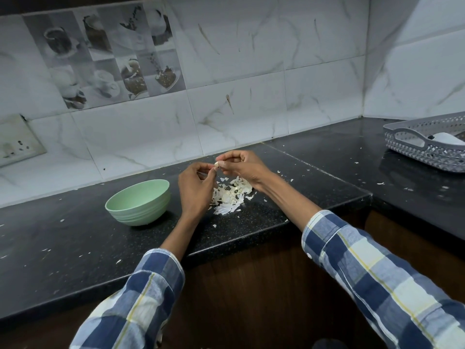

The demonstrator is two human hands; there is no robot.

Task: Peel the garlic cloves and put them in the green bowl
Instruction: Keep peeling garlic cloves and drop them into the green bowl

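Clove: you pinch one garlic clove between the fingertips of your left hand and right hand, above the pile of skins on the counter.
Handling: likely light, firm, slippery once bare; skin papery.
Hold: grip its ends, tear the loose skin.
Bowl: the green bowl sits near your left hand.

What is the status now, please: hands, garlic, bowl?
Left hand and right hand both pinch one garlic clove above the peel pile. Green bowl stands left of the hands. Path to bowl unobstructed.
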